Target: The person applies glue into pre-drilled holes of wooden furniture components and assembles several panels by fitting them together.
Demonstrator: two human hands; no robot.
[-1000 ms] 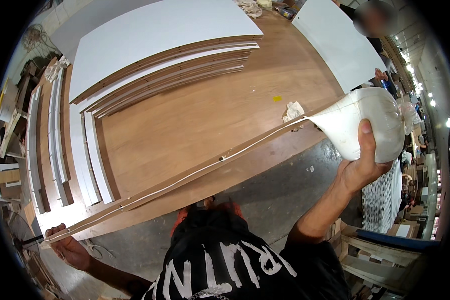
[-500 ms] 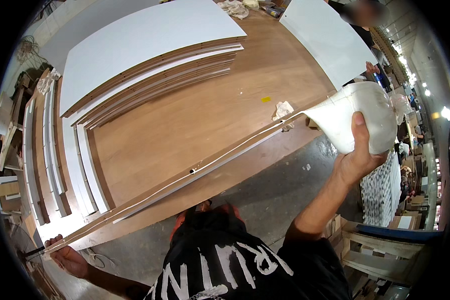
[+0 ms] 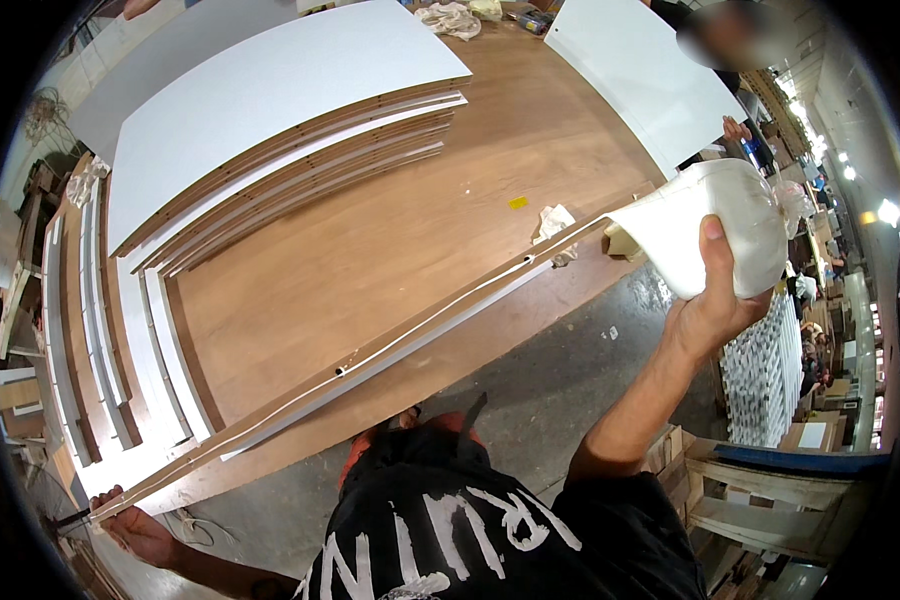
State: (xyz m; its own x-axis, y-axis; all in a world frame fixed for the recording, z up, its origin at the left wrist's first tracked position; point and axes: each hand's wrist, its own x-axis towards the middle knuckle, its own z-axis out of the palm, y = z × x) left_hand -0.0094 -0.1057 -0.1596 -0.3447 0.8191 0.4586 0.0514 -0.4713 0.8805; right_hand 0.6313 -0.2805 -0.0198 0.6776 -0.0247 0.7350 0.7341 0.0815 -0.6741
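My right hand (image 3: 715,285) is wrapped round a white squeeze bottle (image 3: 740,205), thumb on its near side. The bottle is tipped, its narrow spout down at the far right part of a long wooden strip (image 3: 435,315). A thin wavy line of white glue (image 3: 270,416) runs along the strip's brown edge, past two dark round holes. At the lower left, my left hand (image 3: 140,533) has its fingers closed round the strip's near end. Below the strip's edge shows a pale grey-white face.
Stacked white panels (image 3: 290,110) lie at the far left of the brown table (image 3: 370,240), with several narrow white strips (image 3: 98,300) left of them. A person holds another white panel (image 3: 640,80) at the far right. A crumpled cloth (image 3: 553,225) lies beside the strip.
The bottle's spout has barely shifted along the strip, still over its far right part. The view has turned slightly, moving the table and strip a little left. Both hands keep their hold.
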